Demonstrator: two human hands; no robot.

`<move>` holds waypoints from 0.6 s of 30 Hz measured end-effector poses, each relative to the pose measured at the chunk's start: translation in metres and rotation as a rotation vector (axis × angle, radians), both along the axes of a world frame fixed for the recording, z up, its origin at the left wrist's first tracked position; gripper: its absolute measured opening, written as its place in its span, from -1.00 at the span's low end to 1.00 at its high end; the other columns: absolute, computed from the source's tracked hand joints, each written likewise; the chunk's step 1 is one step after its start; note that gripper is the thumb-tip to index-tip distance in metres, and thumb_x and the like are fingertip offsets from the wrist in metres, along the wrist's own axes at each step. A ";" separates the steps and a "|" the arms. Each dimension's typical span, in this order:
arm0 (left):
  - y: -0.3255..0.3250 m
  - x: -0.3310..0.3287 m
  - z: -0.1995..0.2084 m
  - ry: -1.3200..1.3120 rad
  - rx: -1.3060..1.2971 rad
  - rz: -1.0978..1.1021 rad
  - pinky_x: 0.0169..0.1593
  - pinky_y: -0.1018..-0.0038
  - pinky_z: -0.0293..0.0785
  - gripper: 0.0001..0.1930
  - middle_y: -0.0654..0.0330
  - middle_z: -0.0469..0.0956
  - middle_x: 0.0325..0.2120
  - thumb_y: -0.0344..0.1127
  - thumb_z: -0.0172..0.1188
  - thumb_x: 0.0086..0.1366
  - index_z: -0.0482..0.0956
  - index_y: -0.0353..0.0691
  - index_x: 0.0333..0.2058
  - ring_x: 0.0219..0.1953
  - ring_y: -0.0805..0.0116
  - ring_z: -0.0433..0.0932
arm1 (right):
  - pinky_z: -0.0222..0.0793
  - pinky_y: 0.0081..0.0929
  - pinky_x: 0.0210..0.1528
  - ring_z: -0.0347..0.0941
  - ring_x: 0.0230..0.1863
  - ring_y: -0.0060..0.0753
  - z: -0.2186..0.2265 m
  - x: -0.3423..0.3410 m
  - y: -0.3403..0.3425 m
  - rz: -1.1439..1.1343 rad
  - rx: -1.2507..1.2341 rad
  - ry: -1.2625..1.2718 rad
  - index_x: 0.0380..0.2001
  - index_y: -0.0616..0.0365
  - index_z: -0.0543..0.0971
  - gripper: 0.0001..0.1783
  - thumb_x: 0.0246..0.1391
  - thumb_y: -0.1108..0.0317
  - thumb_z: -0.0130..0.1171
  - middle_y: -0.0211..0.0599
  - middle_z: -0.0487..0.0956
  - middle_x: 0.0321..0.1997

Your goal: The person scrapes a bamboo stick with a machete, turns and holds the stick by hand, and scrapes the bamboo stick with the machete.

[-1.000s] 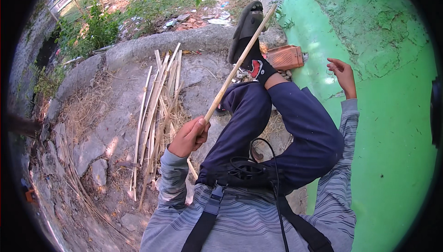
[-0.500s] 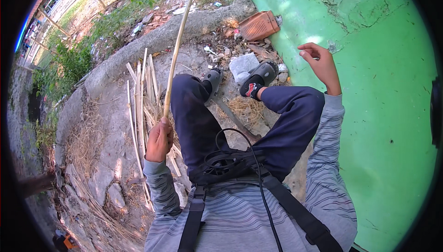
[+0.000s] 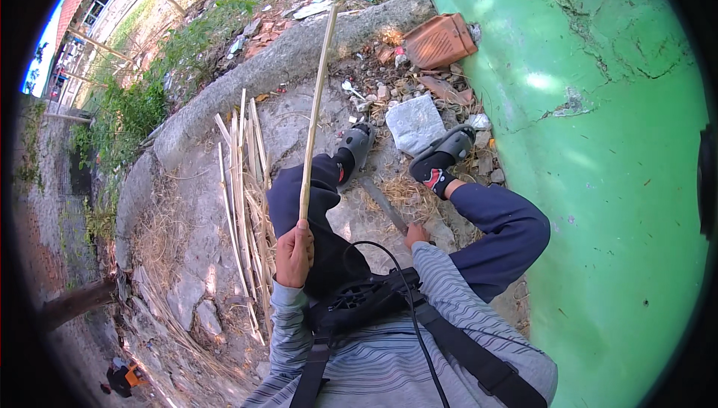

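My left hand point(image 3: 295, 257) is closed round the lower end of a long pale bamboo strip point(image 3: 317, 112), which stands up and leans slightly right in front of my left knee. Between my legs, my right hand point(image 3: 417, 235) is closed at the near end of a long-bladed knife point(image 3: 384, 204); its handle is hidden by the fingers. The dull grey blade points away toward my left foot, low over the ground and dry shavings point(image 3: 404, 191). A pile of split bamboo strips point(image 3: 247, 183) lies on the ground left of my left leg.
A pale stone block point(image 3: 415, 124) sits by my sandalled feet, with rubble and an orange clay tile point(image 3: 440, 41) beyond. A green wall point(image 3: 598, 206) rises at the right. A low curved concrete edge point(image 3: 247, 71) runs along the far left, with plants point(image 3: 127, 120) behind it.
My right hand has come down from beside the green wall to the knife between my legs and closed on its handle end. My left hand, still holding the strip, has shifted right.
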State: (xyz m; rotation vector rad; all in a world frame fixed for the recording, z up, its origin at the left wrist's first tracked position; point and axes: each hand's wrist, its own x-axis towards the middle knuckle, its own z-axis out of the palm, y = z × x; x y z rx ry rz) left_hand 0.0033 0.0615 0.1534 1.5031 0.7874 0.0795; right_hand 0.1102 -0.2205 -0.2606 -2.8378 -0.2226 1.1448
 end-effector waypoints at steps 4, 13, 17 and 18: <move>-0.013 0.012 0.011 0.062 -0.072 -0.001 -0.64 0.59 0.08 -0.46 0.41 0.24 -0.70 0.10 -0.09 0.61 0.36 -0.15 -0.51 -0.71 0.65 0.16 | 0.54 -0.05 0.16 0.54 0.21 -0.01 0.012 0.014 0.005 0.057 -0.023 0.137 0.22 0.03 0.49 -0.32 0.04 0.14 0.45 -0.07 0.58 0.19; -0.002 0.024 0.024 0.120 -0.388 -0.133 -0.64 0.60 0.00 -0.47 0.49 0.10 -0.68 0.18 -0.09 0.59 0.29 -0.05 -0.51 -0.70 0.66 0.04 | 0.55 -0.08 0.13 0.63 0.06 0.05 0.048 0.031 0.007 -0.027 0.124 0.141 -0.16 0.24 0.74 -0.32 -0.12 -0.19 0.44 0.15 0.68 -0.02; 0.004 0.024 0.024 0.046 -0.342 -0.191 -0.64 0.61 -0.02 -0.48 0.45 0.08 -0.65 0.18 -0.15 0.60 0.22 -0.05 -0.47 -0.69 0.64 0.00 | 0.51 -0.04 0.15 0.61 0.08 0.19 0.099 0.049 0.024 -0.049 0.205 0.132 0.02 0.28 0.65 -0.18 -0.08 -0.25 0.40 0.22 0.67 0.00; 0.006 0.024 0.027 0.031 -0.343 -0.191 -0.64 0.61 -0.02 -0.48 0.45 0.08 -0.65 0.18 -0.15 0.60 0.22 -0.05 -0.47 -0.69 0.64 0.00 | 0.50 -0.05 0.17 0.60 0.10 0.21 0.117 0.050 0.027 -0.081 0.225 0.130 0.08 0.30 0.61 -0.15 -0.07 -0.23 0.41 0.23 0.67 0.00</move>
